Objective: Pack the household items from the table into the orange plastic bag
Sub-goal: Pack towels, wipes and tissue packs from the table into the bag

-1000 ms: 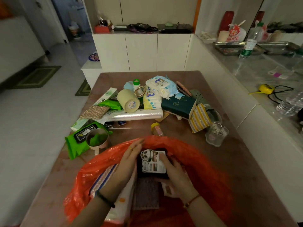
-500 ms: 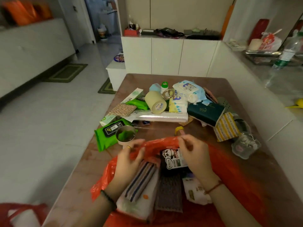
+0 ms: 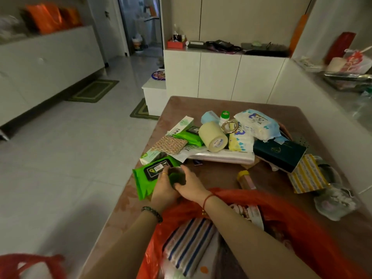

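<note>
While both hands close round it, the cup sits at the near left of the table, against the wipes pack and just beyond the bag; item: small round cup, dark, green within; whether anything loose lies inside cannot be told. Left hand: fingers curled at the cup's far-left side; right hand: wrapped over its near-right side; neither free. Handling, by judgement: keep it upright on the short carry back; lift clear so the wipes are not dragged; seat it in a gap beside the striped pack, not atop, lest it tip. Bag: orange, mouth open, part filled. Unpacked: tape roll, dark box, others heaped beyond.
</note>
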A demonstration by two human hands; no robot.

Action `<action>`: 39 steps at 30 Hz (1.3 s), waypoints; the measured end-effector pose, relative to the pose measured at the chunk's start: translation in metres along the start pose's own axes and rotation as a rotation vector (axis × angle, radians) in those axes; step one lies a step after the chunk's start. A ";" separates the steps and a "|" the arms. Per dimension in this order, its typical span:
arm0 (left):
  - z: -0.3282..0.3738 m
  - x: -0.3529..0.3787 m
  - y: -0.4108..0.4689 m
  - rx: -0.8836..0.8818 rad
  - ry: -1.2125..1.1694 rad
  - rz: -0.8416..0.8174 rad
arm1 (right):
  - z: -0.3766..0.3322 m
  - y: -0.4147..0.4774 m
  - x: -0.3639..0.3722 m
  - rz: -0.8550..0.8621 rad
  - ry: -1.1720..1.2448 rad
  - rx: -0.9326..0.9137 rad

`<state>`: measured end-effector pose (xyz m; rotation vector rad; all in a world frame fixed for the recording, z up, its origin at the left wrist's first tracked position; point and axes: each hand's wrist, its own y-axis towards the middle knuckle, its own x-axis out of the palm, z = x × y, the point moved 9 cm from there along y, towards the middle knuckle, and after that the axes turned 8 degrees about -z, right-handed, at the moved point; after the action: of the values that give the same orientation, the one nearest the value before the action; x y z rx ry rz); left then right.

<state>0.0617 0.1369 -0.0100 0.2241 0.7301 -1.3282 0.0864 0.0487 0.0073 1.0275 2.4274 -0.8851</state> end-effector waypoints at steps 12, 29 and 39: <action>0.074 -0.011 -0.104 0.297 -0.806 -0.037 | 0.029 -0.164 -0.134 0.540 0.195 -0.290; 0.161 0.253 -0.136 0.056 -0.553 -0.762 | 0.256 -0.310 -0.159 0.851 0.170 0.280; 0.176 0.253 -0.132 0.115 -0.417 -0.708 | 0.256 -0.298 -0.155 0.490 0.333 0.264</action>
<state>0.0159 -0.1943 0.0057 -0.2456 0.3789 -2.0114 -0.0084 -0.3628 0.0221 1.8969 2.1672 -0.9259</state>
